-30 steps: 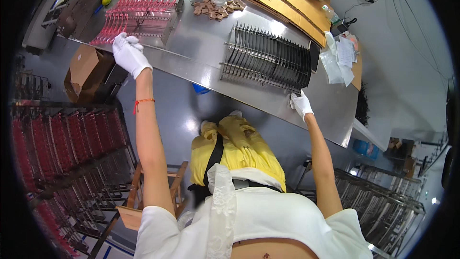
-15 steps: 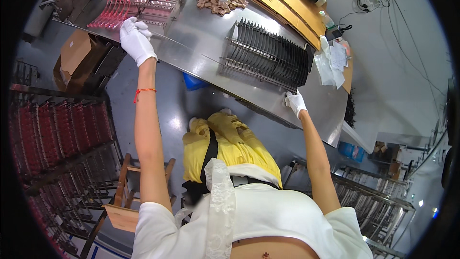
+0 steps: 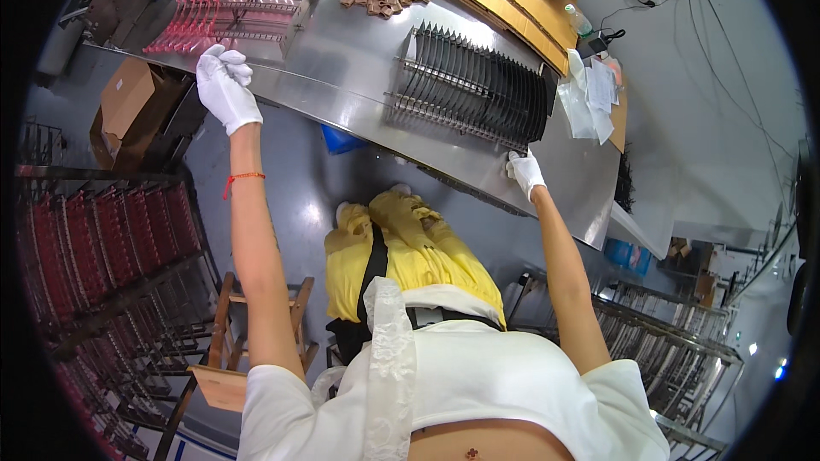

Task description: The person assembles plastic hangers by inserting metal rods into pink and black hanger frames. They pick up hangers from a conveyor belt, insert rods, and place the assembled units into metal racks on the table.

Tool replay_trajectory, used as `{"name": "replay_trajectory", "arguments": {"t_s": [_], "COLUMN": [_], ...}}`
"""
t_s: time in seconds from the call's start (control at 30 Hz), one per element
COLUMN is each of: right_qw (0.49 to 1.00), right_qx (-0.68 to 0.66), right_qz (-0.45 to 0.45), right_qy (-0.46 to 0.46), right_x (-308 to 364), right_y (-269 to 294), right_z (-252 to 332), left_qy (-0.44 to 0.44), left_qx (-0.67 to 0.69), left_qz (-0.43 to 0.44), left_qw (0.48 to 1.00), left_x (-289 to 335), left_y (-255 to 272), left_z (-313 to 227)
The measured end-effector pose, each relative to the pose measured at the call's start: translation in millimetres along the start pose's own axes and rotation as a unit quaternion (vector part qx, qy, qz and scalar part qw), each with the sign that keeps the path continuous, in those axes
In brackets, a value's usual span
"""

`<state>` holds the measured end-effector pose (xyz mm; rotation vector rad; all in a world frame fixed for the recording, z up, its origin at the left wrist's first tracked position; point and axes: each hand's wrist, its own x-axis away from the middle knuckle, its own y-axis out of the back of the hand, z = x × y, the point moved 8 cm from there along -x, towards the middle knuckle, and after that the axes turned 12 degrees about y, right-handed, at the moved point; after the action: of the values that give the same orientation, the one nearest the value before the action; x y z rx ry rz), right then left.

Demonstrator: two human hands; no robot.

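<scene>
My left hand [image 3: 226,90], in a white glove, is by the table's near edge, just in front of a rack of clear pink curved parts [image 3: 235,0]. Its fingers are curled in; whatever they may hold is hidden. At the right, my right hand [image 3: 525,171], also gloved in white, is closed at the near right corner of a metal rack [image 3: 453,124]. Thin black curved plates [image 3: 478,77] stand in a close row along that rack. Both racks rest on the steel table [image 3: 342,111].
Small brown pieces [image 3: 384,0] lie in a heap behind the racks, near flat cardboard [image 3: 495,0]. Papers and plastic bags [image 3: 589,98] are at the right. An open carton [image 3: 128,102], a wooden stool [image 3: 218,384] and racks of red parts [image 3: 111,239] stand at left.
My left hand has drawn back a little from the pink parts, toward me and to the left. My right hand remains at the corner of the black plates' rack. The view has shifted slightly.
</scene>
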<state>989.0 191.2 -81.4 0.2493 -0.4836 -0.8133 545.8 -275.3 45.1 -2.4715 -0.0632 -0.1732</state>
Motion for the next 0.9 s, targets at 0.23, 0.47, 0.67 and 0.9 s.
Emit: {"name": "replay_trajectory", "arguments": {"t_s": [0.23, 0.47, 0.67, 0.9], "right_qw": [1.0, 1.0, 0.999, 0.995], "right_qx": [0.028, 0.026, -0.019, -0.077], "right_qz": [0.006, -0.007, -0.027, -0.044], "right_qy": [0.012, 0.005, -0.008, -0.035], "right_x": [-1.2, 1.6, 1.4, 7.0], "right_y": [2.1, 0.4, 1.3, 3.4], "right_z": [-3.8, 2.7, 3.1, 0.2], "left_qy": [0.034, 0.167, 0.157, 0.211], "left_qx": [-0.04, -0.127, -0.16, -0.194], "left_qz": [-0.048, -0.131, -0.119, -0.084], "left_qw": [0.997, 0.969, 0.967, 0.954], "left_x": [-11.7, -39.0, 29.3, 31.9], "left_y": [20.6, 77.4, 19.0, 20.1], "left_z": [24.2, 100.3, 130.2, 138.1]}}
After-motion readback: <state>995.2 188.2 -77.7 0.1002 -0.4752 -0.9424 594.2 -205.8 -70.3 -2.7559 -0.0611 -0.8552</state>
